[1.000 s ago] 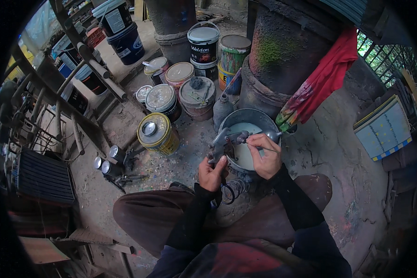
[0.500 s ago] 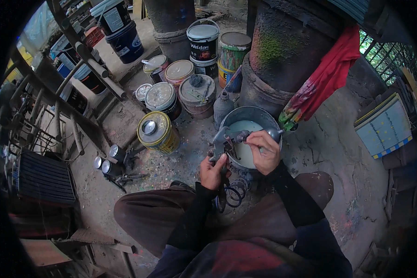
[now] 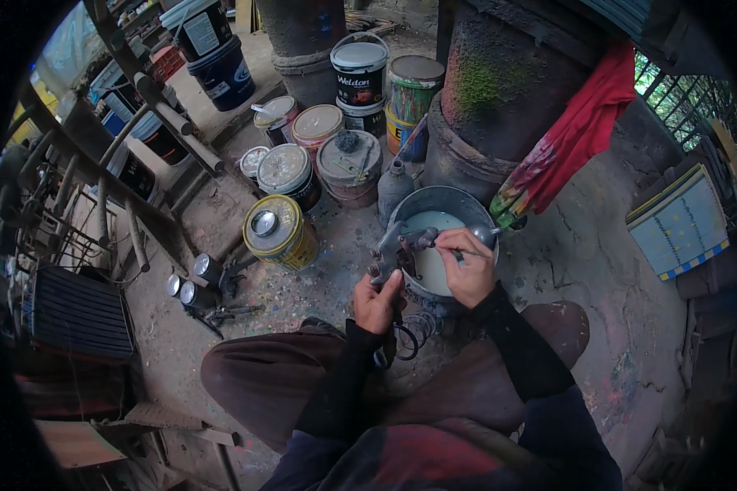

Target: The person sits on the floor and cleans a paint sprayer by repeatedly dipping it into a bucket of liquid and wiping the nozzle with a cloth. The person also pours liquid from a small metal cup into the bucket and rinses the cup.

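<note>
My left hand (image 3: 375, 301) is closed around the handle of a grey, paint-stained spray gun (image 3: 390, 243), held over the near left rim of a metal bucket (image 3: 477, 204). Milky liquid (image 3: 431, 268) sits in the bucket. A dark coiled hose (image 3: 409, 340) hangs below the gun. My right hand (image 3: 467, 268) is closed in a pinch above the bucket, just right of the gun. Its fingertips are at a small dark, knob-like piece (image 3: 424, 238) beside the gun; a thin shape shows between them, too small to name.
A grey bottle (image 3: 395, 195) stands behind the bucket. Several paint tins, one yellow (image 3: 280, 237), crowd the floor ahead. Small metal cups (image 3: 208, 268) stand on the left. Large dark drums (image 3: 499, 98) rise behind, with a red cloth (image 3: 577, 135) hanging beside them.
The fingers of my right hand have shifted their pinch and the hand has turned slightly. The spray gun has tilted a little in my left hand, and the hose loops have moved.
</note>
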`<state>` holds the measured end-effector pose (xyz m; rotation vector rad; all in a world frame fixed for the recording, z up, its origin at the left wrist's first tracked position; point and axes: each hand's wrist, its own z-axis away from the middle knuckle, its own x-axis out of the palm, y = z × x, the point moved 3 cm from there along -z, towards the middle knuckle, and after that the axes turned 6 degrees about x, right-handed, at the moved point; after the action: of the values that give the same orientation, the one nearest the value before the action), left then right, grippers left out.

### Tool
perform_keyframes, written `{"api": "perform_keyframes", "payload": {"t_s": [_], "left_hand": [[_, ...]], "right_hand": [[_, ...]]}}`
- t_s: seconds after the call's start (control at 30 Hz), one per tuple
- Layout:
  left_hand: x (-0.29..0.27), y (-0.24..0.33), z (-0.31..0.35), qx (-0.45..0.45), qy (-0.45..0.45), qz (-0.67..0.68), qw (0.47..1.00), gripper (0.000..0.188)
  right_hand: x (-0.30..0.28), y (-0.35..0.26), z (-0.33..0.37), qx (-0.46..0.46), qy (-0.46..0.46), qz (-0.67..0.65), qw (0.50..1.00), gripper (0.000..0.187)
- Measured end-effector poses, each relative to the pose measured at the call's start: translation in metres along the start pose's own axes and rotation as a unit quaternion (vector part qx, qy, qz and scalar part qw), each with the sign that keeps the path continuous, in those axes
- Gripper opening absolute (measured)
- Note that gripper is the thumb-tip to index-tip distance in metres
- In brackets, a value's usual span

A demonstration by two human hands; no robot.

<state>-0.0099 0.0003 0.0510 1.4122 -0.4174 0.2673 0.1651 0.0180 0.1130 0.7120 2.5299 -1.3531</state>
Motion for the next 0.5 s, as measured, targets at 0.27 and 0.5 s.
{"api": "perform_keyframes", "payload": {"t_s": [0.27,0.5], "left_hand": [[0.002,-0.002,0.000,0.002,-0.007,0.009,1.000,0.016],[-0.003,-0.004,-0.003,-0.010,-0.024,-0.005,1.000,0.016]], "right_hand": [[0.001,0.005,0.003,0.067,-0.030,-0.075,0.995,0.014],[-0.004,-0.003,-0.002,0.003,-0.064,-0.015,0.998,0.014]]}}
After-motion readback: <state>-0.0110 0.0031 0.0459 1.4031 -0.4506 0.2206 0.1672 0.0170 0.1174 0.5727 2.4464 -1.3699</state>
